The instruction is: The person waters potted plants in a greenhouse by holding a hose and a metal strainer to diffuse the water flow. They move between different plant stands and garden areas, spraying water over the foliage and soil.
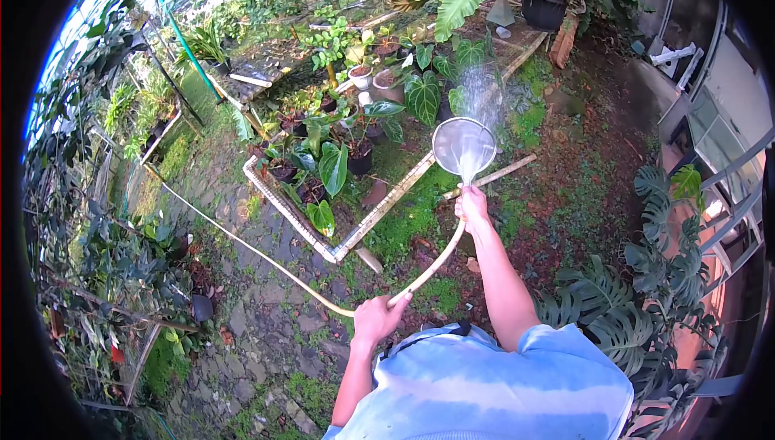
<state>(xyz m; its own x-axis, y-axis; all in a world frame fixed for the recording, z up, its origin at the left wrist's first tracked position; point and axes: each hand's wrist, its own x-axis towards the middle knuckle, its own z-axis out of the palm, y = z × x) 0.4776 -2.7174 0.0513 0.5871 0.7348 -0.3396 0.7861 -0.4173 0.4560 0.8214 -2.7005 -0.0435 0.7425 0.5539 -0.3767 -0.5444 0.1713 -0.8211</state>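
Note:
My right hand (474, 204) is stretched forward, closed around the neck of a round, pale watering rose (464, 147) at the end of a hose. Water sprays from the rose toward potted plants ahead. My left hand (376, 319) grips the cream-coloured hose (436, 266) lower down, near my waist. Between the hands the hose curves upward; from the left hand it trails away over the ground to the far left. Broad-leaved potted plants (422, 99) stand beyond the rose, and more leafy plants (333, 168) grow in pots inside a low pale border (335, 253).
A large fern in a black pot (542, 8) stands at the back right. Monstera leaves (609, 311) spread close on my right, beside a structure with metal frames. Mossy stone paving (266, 319) covers the ground at left. A loose stick (504, 173) lies near the rose.

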